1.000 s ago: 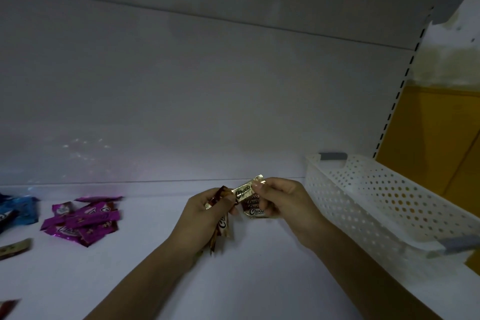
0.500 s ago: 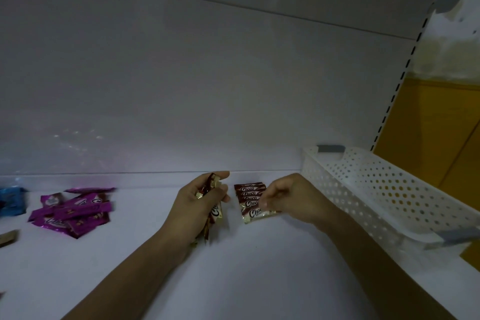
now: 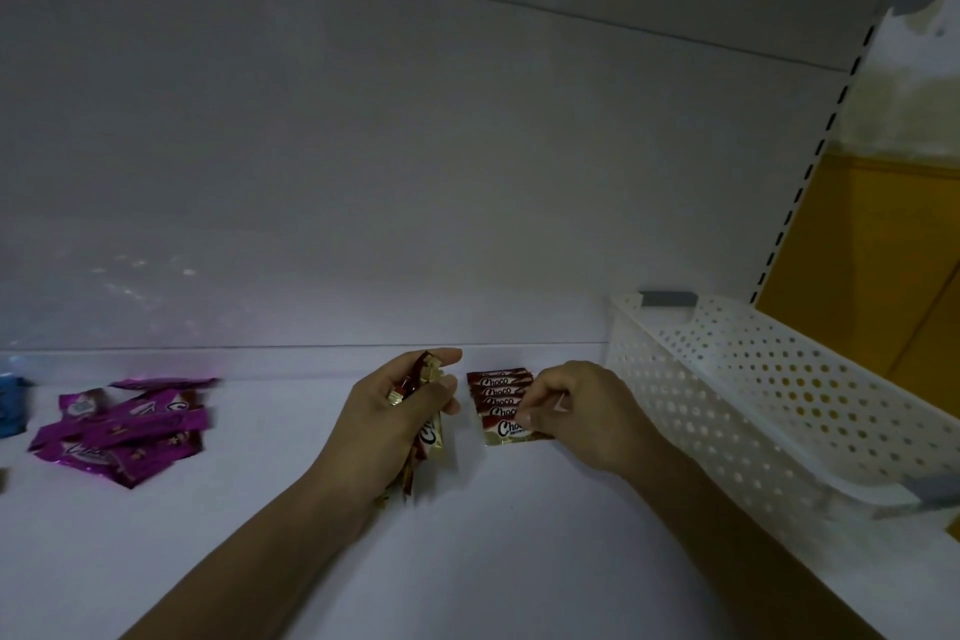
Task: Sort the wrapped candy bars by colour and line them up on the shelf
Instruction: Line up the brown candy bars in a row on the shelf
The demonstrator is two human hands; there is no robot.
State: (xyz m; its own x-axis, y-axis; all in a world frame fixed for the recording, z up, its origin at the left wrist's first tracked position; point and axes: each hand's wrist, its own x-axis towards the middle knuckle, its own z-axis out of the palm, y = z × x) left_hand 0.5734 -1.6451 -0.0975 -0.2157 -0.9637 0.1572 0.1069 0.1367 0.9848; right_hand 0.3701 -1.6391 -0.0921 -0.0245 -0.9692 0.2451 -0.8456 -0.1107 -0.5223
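Note:
My left hand (image 3: pixel 400 411) grips a bundle of brown-and-gold wrapped candy bars (image 3: pixel 428 437), held upright just above the white shelf (image 3: pixel 519 535). Right of it, a neat overlapping row of brown candy bars (image 3: pixel 496 395) lies flat on the shelf near the back wall. My right hand (image 3: pixel 576 411) has its fingertips curled onto the nearest bar of that row, at its right end. A loose heap of purple candy bars (image 3: pixel 124 426) lies at the left, and a blue wrapper (image 3: pixel 10 403) shows at the far left edge.
A white perforated plastic basket (image 3: pixel 779 400) with grey handles stands at the right end of the shelf, close to my right forearm. The shelf's back wall rises right behind the candy rows. A yellow panel lies beyond the slotted upright at far right.
One second ago my right hand held a brown bar in the air next to the left hand. It has since laid that bar onto the front of the brown row.

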